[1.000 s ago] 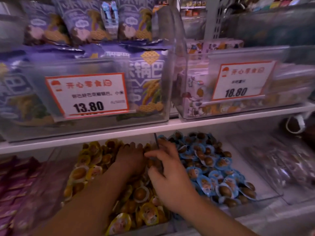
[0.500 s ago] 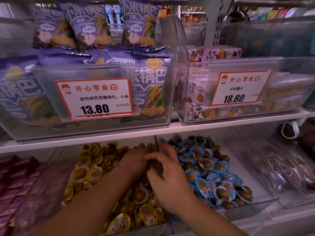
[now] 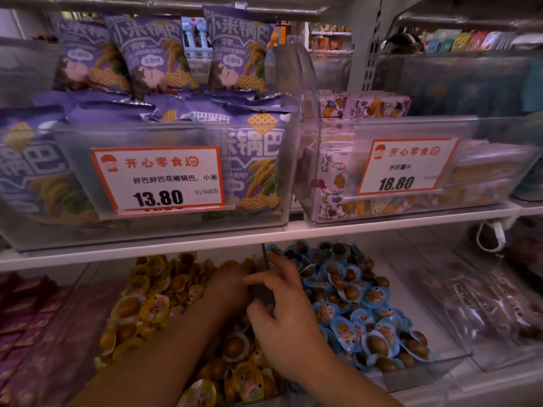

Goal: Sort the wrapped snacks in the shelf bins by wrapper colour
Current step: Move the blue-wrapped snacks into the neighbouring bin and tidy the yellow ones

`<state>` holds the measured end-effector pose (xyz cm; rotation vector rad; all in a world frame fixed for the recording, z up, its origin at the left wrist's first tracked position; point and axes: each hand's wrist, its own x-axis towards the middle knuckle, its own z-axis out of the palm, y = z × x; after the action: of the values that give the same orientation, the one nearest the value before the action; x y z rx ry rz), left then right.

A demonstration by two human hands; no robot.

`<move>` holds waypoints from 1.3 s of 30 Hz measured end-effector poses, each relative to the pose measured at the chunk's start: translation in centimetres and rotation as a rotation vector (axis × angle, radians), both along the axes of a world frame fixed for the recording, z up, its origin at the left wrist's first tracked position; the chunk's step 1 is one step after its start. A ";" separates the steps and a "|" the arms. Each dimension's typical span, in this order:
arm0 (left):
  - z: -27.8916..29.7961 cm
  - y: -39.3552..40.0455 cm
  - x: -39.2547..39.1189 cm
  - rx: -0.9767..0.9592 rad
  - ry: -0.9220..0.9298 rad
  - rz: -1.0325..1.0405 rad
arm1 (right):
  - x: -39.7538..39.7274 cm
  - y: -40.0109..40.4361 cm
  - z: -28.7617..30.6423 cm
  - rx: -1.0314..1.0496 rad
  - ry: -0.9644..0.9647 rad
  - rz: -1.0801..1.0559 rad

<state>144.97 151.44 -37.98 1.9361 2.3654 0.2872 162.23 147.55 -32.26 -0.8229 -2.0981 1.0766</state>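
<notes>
Yellow-wrapped snacks (image 3: 152,311) fill the left clear bin on the lower shelf. Blue-wrapped snacks (image 3: 352,312) fill the right bin. A thin dark divider wall (image 3: 265,255) stands between the two piles. My left hand (image 3: 229,286) lies knuckles-up in the yellow pile against the divider, its fingertips buried among the wrappers. My right hand (image 3: 283,315) sits over the divider, index finger and thumb curving toward each other on the yellow side. What lies between them is in shadow.
A white shelf edge (image 3: 382,223) runs just above the hands. On it stand clear bins of purple snack bags (image 3: 255,160) and pink packs (image 3: 332,171) with price cards. Dark red packets (image 3: 23,318) lie lower left and clear-wrapped brown snacks (image 3: 484,304) lower right.
My right hand's fingers, spread a second ago, have curled in at the divider and closed up to my left hand. Both hands stay at the boundary of the two piles.
</notes>
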 end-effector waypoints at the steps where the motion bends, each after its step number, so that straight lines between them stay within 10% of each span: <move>1: 0.4 -0.1 -0.3 0.019 -0.055 0.015 | 0.1 0.0 0.1 -0.011 -0.003 0.007; 10: 8.6 -9.2 -2.5 0.364 -0.984 0.266 | 0.6 -0.3 1.1 0.085 -0.072 -0.023; 15: 8.8 -15.4 -0.7 0.605 -1.570 0.313 | 0.6 -2.0 2.7 0.584 -0.101 -0.140; 25: 6.7 -18.5 1.2 0.474 -1.694 0.456 | -5.0 -6.1 -0.3 0.050 -0.054 0.295; 39: 7.0 -18.6 0.4 0.191 -1.251 0.186 | -4.2 -5.5 -0.8 0.523 -0.169 0.276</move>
<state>145.38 132.86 -30.97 0.9737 1.6172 1.2936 158.03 142.08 -33.03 -0.3849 -2.5287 0.5458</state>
